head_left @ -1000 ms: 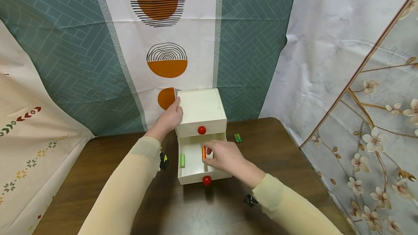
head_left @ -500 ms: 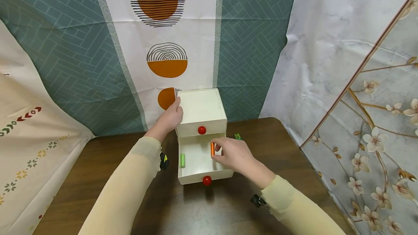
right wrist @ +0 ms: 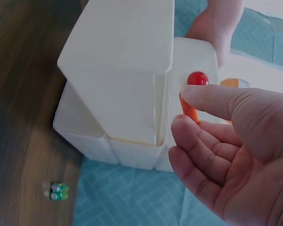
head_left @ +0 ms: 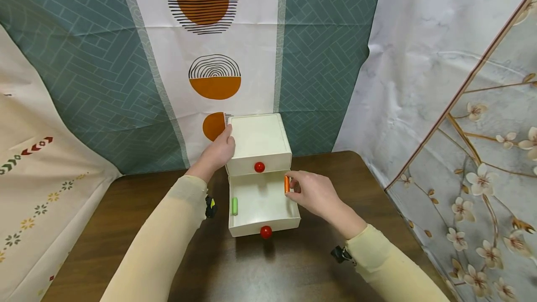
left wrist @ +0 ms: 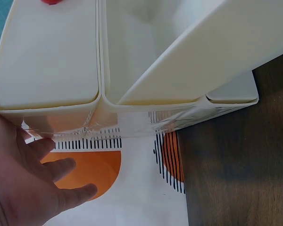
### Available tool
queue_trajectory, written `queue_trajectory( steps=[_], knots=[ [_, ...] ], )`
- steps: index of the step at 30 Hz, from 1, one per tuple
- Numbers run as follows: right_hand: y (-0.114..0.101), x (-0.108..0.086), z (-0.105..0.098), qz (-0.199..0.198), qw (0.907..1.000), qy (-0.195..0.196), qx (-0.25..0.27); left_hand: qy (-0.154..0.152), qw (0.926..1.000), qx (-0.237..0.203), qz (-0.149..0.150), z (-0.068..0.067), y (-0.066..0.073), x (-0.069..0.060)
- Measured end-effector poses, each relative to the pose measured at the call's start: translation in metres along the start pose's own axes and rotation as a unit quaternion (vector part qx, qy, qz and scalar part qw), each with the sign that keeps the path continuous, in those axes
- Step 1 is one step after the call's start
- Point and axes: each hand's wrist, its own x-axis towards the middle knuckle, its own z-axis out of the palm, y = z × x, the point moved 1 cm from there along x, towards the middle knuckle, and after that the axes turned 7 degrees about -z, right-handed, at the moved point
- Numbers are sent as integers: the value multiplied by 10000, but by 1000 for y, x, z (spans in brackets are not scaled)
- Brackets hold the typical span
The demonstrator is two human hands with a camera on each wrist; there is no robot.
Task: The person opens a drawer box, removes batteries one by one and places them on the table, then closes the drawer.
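Observation:
My right hand point(head_left: 314, 191) pinches an orange battery point(head_left: 287, 184) between thumb and fingertips, above the right side of the pulled-out drawer point(head_left: 262, 227). In the right wrist view the same battery point(right wrist: 189, 109) appears at the fingertips. A light green battery point(head_left: 235, 206) lies inside the drawer along its left wall. The white drawer cabinet point(head_left: 260, 135) stands behind, with its upper drawer closed. My left hand point(head_left: 218, 151) rests against the cabinet's upper left side. In the left wrist view, that hand's fingers point(left wrist: 61, 168) extend loosely beside the cabinet wall.
Green batteries point(right wrist: 59, 191) lie on the wooden table point(head_left: 335, 176) right of the cabinet, hidden behind my right hand in the head view. Red knobs point(head_left: 266, 232) stick out from the drawer fronts. A patterned cloth point(head_left: 214, 77) hangs close behind the cabinet.
My right hand has moved right and slightly away from me with the orange battery, from mid-drawer to its right side. It now covers the green batteries. My left hand stays put.

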Motion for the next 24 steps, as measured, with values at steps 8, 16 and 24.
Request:
queue_trajectory(
  steps=[8, 16, 24],
  knots=[
    [19, -6, -4, 219, 9997, 85, -98, -64, 10000, -74, -8, 0, 0, 1],
    [44, -12, -3, 415, 9989, 63, -196, -35, 10000, -17, -45, 0, -1, 1],
    [67, -17, 6, 673, 9972, -212, -257, -7, 10000, -16, -58, 0, -1, 1]
  ],
)
